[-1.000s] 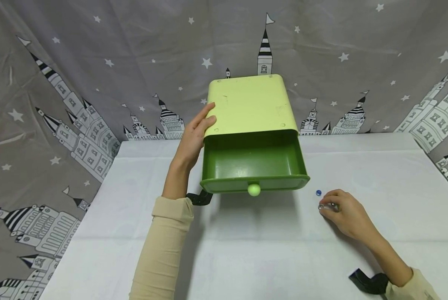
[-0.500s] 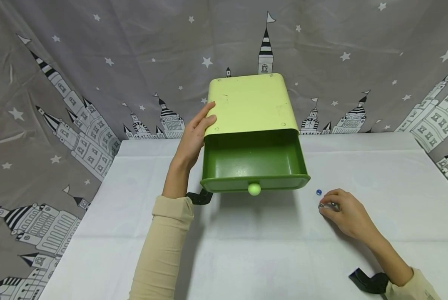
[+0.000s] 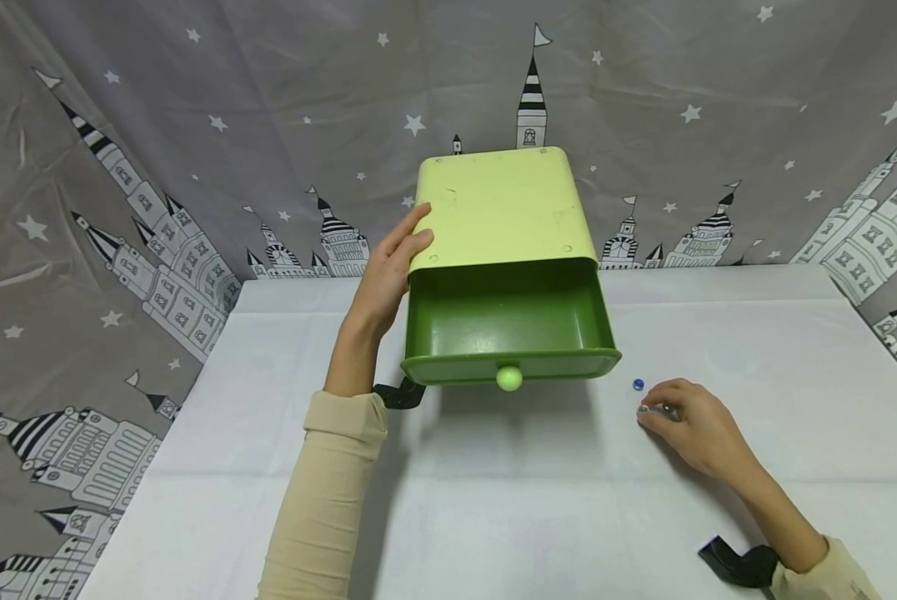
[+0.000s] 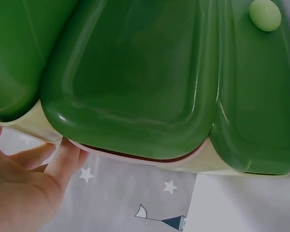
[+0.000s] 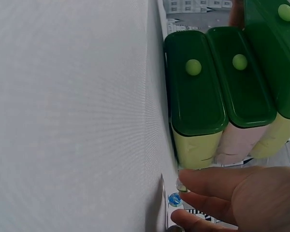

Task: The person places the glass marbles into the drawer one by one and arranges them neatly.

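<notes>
A drawer unit (image 3: pixel 504 208) with a pale yellow top stands mid-table, its green top drawer (image 3: pixel 510 367) pulled out, with nothing visible inside. My left hand (image 3: pixel 381 279) rests against the unit's left side, fingertips at the upper edge; in the left wrist view, its fingers (image 4: pixel 63 162) reach along the side. To the right of the unit, my right hand (image 3: pixel 692 425) pinches a small clear glass marble (image 5: pixel 181 185) between thumb and finger, low over the table. A blue marble (image 3: pixel 638 385) lies just beyond the fingertips. Another shiny round piece (image 5: pixel 175 228) shows by a lower finger.
Two more closed drawers sit below the open one, with round light green knobs (image 5: pixel 194 67). A white cloth covers the table (image 3: pixel 538 517). Behind it hangs a grey curtain (image 3: pixel 306 83) printed with castles and stars. Black straps (image 3: pixel 741 565) sit at both wrists.
</notes>
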Demonstrator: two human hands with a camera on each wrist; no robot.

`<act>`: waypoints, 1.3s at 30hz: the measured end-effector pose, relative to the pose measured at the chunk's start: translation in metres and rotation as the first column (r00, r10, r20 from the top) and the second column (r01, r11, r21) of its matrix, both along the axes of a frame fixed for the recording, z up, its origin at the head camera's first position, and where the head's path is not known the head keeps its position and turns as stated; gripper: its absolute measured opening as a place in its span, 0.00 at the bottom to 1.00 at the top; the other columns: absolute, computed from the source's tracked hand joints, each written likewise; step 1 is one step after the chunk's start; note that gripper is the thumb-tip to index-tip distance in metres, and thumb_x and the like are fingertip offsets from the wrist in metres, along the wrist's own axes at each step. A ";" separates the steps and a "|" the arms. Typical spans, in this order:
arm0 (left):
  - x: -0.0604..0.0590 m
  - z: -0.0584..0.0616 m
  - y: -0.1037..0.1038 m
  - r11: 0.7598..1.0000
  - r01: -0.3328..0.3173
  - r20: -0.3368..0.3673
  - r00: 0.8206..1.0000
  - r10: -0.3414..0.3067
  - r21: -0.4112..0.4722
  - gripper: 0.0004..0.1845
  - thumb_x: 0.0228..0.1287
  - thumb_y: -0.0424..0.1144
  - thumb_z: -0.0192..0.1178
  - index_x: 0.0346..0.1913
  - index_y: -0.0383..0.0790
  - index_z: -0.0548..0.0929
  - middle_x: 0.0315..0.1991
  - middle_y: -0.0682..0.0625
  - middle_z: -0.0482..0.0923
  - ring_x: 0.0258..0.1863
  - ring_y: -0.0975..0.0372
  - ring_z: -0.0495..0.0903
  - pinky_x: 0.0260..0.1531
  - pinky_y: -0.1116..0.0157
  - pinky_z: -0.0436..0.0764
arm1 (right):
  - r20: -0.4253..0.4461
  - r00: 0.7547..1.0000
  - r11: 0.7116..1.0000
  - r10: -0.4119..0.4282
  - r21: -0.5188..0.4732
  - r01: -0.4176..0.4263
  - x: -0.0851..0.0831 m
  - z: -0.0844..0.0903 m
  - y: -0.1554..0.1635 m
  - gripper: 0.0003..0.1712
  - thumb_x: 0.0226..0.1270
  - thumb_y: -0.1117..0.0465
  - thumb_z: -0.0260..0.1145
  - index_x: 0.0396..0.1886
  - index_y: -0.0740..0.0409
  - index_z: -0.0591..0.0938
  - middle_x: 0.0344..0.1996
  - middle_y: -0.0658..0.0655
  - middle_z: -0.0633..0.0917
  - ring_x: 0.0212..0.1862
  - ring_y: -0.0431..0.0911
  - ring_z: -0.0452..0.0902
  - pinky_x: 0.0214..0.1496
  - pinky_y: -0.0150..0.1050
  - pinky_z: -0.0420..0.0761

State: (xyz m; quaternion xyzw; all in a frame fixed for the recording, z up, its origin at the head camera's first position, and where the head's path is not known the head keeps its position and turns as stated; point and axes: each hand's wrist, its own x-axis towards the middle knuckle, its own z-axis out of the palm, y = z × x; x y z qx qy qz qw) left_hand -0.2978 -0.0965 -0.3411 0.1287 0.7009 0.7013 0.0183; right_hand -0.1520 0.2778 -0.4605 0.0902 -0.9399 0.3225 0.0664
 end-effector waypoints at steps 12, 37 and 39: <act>0.000 0.000 0.000 1.000 -0.002 0.007 1.000 0.002 0.007 0.26 0.76 0.46 0.52 0.74 0.57 0.67 0.74 0.58 0.57 0.67 0.60 0.65 0.59 0.48 0.70 | 0.000 1.000 0.999 -0.022 -0.043 0.022 0.002 0.006 -0.001 0.08 0.59 0.67 0.73 0.37 0.65 0.87 0.47 0.68 0.83 0.53 0.66 0.74 0.53 0.64 0.71; 0.001 -0.002 0.000 1.000 -0.005 -0.002 1.000 0.005 0.004 0.26 0.75 0.46 0.52 0.74 0.58 0.67 0.74 0.58 0.58 0.68 0.60 0.64 0.60 0.48 0.69 | -0.152 0.983 0.991 -0.104 -0.099 0.090 0.012 0.019 -0.005 0.07 0.60 0.65 0.73 0.38 0.60 0.88 0.39 0.55 0.86 0.42 0.50 0.76 0.42 0.39 0.73; 0.001 -0.001 0.000 1.000 -0.005 -0.007 1.000 0.005 -0.007 0.26 0.75 0.47 0.52 0.74 0.58 0.67 0.74 0.60 0.57 0.70 0.62 0.61 0.61 0.46 0.67 | -0.162 0.981 0.991 -0.105 -0.105 0.088 0.012 0.019 -0.005 0.07 0.60 0.65 0.73 0.38 0.60 0.88 0.39 0.55 0.86 0.41 0.49 0.76 0.42 0.37 0.73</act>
